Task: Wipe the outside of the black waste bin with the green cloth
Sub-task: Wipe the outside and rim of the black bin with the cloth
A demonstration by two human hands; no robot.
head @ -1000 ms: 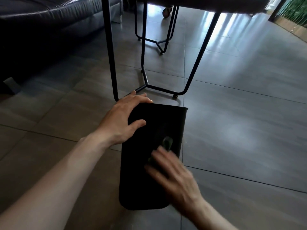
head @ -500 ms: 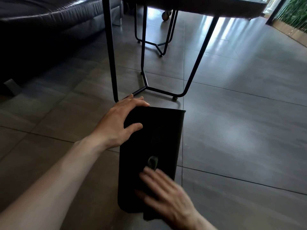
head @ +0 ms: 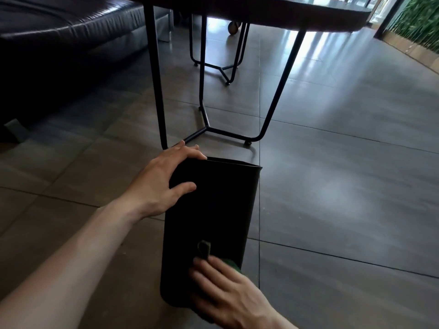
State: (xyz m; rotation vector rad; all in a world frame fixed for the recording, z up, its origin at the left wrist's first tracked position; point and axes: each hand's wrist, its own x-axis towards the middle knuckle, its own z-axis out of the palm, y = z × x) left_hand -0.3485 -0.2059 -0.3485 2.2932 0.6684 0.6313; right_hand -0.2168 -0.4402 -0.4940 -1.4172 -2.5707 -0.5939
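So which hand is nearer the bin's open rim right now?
Left. The left hand grips the black waste bin at its open rim, fingers over the edge. The right hand presses the green cloth near the bin's closed base end.

Both forearms are bare, with no sleeve in view. The left hand (head: 161, 184) and right hand (head: 228, 298) wear no gloves, rings or watch.

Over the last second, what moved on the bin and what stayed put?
The right hand slid the cloth down the bin wall, from mid-height towards its base. The left hand stayed gripping the rim; the bin stayed put.
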